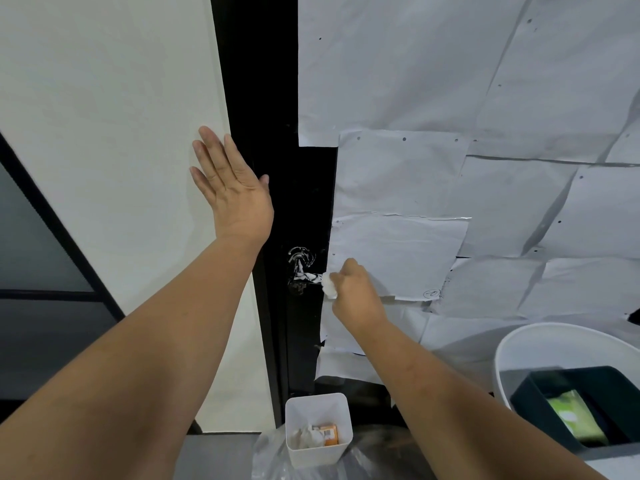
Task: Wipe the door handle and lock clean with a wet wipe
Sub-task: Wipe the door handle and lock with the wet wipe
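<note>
Wet wipe (329, 285) bunched in right hand (356, 292), pressed against door handle (306, 276); left hand (230, 183) flat.

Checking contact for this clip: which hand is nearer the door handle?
Right. The right hand holds a wadded wet wipe at the end of the door handle; the left hand rests flat on the wall, above and left of it.

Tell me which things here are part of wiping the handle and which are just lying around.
Part of the job:
door handle
lock
wet wipe
right hand

Lying about:
small white bin
dark tray
green packet
paper sheets
</note>
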